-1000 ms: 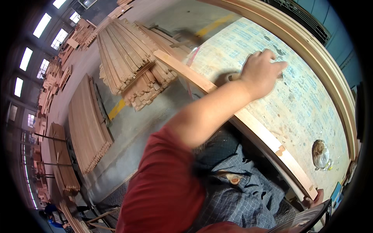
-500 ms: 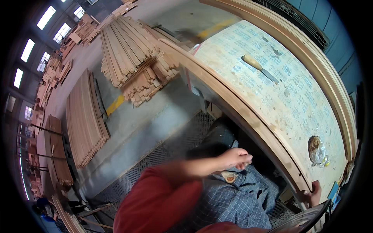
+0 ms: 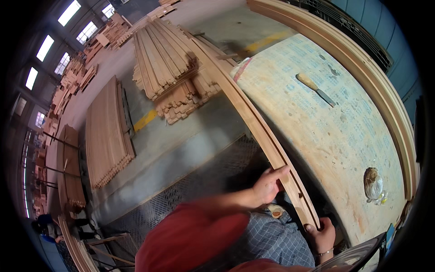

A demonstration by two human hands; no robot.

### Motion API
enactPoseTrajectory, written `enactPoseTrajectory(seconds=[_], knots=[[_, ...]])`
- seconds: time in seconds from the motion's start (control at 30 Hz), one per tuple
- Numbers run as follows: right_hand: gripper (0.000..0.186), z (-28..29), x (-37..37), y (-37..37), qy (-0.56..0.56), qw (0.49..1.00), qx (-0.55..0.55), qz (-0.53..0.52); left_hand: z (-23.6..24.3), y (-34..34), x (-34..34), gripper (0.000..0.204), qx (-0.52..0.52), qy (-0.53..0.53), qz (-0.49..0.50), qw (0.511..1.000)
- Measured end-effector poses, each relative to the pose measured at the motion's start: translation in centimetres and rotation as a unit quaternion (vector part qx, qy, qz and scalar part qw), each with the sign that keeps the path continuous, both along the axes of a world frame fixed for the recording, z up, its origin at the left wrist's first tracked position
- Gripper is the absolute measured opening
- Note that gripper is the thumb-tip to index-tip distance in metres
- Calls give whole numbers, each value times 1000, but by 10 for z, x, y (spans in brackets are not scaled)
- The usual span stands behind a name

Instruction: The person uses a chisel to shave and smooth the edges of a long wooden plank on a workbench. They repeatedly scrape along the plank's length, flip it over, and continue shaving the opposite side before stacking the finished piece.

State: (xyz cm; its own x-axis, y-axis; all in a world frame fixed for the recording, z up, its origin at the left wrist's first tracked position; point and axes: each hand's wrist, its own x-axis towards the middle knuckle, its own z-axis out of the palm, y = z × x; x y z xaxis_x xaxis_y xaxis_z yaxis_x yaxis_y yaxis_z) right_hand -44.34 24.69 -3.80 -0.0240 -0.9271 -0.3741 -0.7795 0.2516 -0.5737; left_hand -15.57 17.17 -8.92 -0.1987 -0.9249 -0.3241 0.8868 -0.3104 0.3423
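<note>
A long grooved wooden moulding (image 3: 267, 136) runs from near my lap away to the far left, off the near edge of the worktable (image 3: 317, 154). My left hand (image 3: 268, 186) grips it a short way from its near end, thumb on top. At that end my right hand (image 3: 322, 238) is closed round the wood, with the thumb on its upper face. A small slot shows in the moulding between my hands. On the table lies a putty knife (image 3: 315, 89) with a pale handle, untouched. The moulding's far end passes by the stacked boards; whether it touches them I cannot tell.
Stacked wooden strips (image 3: 165, 59) stand at the far left, with a lower board stack (image 3: 106, 136) nearer. More long mouldings (image 3: 371, 77) line the table's far edge. A plastic-wrapped lump (image 3: 374, 186) sits at the table's right. Another person (image 3: 50, 231) is at the lower left.
The moulding has come off the table's near edge toward me. My left hand has moved from above my lap onto it, while my right hand still holds its near end.
</note>
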Motion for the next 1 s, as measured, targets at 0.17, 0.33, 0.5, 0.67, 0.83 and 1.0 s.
enactPoseTrajectory(seconds=[0.17,0.33,0.5,0.67,0.83,1.0], knots=[[64,0,28,-26,-126,988,41,78,-2,-12,51,22,3,-70,121,990],[75,-60,-69,-20,-228,966,109,44,-10,-19,117,25,14,-149,141,979],[76,-95,-154,15,-235,953,186,-34,-39,-25,156,29,44,-156,164,973],[79,-93,-163,14,-144,983,114,24,-54,-29,208,36,60,-173,149,972],[52,-193,-258,43,-234,965,-33,-110,-91,-50,266,38,31,-139,148,979],[53,-166,-208,53,-69,989,-49,-121,-54,-88,274,30,125,-186,172,959]])
